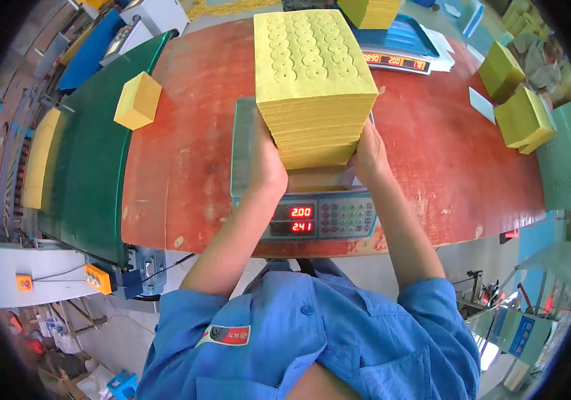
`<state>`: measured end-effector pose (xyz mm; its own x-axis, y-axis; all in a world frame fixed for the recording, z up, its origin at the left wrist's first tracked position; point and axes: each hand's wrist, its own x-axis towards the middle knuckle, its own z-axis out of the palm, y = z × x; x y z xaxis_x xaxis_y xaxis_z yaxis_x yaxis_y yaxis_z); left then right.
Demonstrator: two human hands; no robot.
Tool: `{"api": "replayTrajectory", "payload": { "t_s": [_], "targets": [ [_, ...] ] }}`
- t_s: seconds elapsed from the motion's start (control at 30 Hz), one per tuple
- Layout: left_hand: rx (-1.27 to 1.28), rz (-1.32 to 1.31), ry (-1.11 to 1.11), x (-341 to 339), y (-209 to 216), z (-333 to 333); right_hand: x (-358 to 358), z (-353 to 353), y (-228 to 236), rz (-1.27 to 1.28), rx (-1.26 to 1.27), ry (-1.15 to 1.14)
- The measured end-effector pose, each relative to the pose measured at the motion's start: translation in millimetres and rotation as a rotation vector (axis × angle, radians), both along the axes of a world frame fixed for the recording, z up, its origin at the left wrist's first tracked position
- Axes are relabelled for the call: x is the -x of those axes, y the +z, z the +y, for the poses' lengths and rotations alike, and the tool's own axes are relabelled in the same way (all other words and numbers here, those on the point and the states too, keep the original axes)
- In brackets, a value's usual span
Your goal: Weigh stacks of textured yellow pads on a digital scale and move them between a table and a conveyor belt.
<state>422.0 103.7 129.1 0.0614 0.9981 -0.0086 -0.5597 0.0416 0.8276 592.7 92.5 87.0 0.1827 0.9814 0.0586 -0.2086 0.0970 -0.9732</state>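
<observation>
A tall stack of yellow paper sheets (319,127), its top embossed with rows of round coin-like marks, is gripped between my two hands. My left hand (269,155) presses on its left side and my right hand (369,155) on its right side; the fingers are partly hidden behind the paper. Under the stack is a digital scale (347,217) with a metal pan and lit red figures on its front panel. Whether the stack rests on the pan or hangs just above it, I cannot tell.
On the red table (192,153) stands a second scale (399,40) bearing another yellow stack (372,12). A small yellow block (138,101) sits by the green conveyor belt (92,160) at left. More yellow stacks (524,120) lie at right, near another person (539,63).
</observation>
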Motion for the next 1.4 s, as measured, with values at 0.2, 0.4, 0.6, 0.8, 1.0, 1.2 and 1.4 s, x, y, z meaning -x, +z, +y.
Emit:
{"api": "replayTrajectory", "payload": {
  "t_s": [0.2, 0.4, 0.6, 0.8, 1.0, 1.2, 1.4],
  "targets": [
    [-0.208, 0.237, 0.069, 32, -13, -67, 10, -105, 12, 0.177, 0.079, 0.024],
    [-0.085, 0.278, -0.158, 81, -10, -155, 54, -185, 14, 0.186, 0.134, 0.008],
    [0.044, 0.336, -0.085, 127, -28, -212, 89, -235, 12, 0.333, 0.085, -0.052],
    [0.083, 0.377, -0.057, 165, -41, -243, 102, -285, -1, 0.358, 0.096, -0.190],
    [0.062, 0.363, -0.095, 169, -31, -258, 112, -317, -7, 0.383, 0.165, -0.210],
    [0.016, 0.379, -0.129, 172, -34, -258, 116, -322, -2, 0.396, 0.144, -0.206],
    [0.049, 0.409, -0.106, 166, -34, -245, 107, -310, -6, 0.380, 0.152, -0.181]
  ]
}}
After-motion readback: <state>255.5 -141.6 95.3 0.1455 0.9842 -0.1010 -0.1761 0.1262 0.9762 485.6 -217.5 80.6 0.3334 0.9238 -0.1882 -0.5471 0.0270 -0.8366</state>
